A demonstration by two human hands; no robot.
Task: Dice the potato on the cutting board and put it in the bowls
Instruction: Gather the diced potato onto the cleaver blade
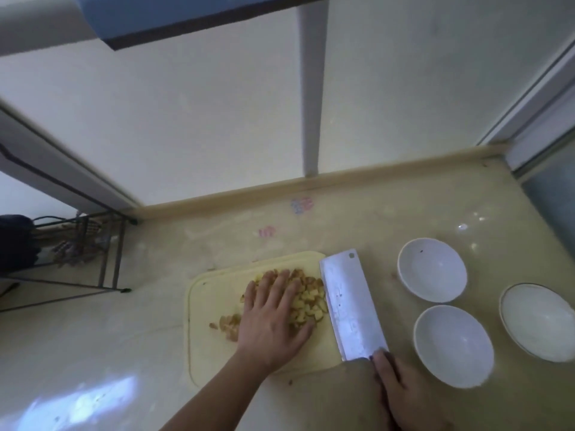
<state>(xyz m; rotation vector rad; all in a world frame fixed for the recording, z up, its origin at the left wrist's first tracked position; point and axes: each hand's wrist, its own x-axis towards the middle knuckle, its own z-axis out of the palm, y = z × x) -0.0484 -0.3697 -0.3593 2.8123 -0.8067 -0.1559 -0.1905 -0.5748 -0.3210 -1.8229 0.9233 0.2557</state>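
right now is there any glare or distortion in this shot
Head view: window glare on the glossy counter at lower left and near the far bowl; wide-angle bending of the wall edges; overall soft, so the diced potato lacks crisp detail.

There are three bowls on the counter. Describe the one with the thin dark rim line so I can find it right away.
Start at the cutting board on the beige counter and look right, past the cleaver. Two plain white bowls sit one behind the other. The rimmed bowl is farthest right, near the picture's edge, shallower and wider than those two.
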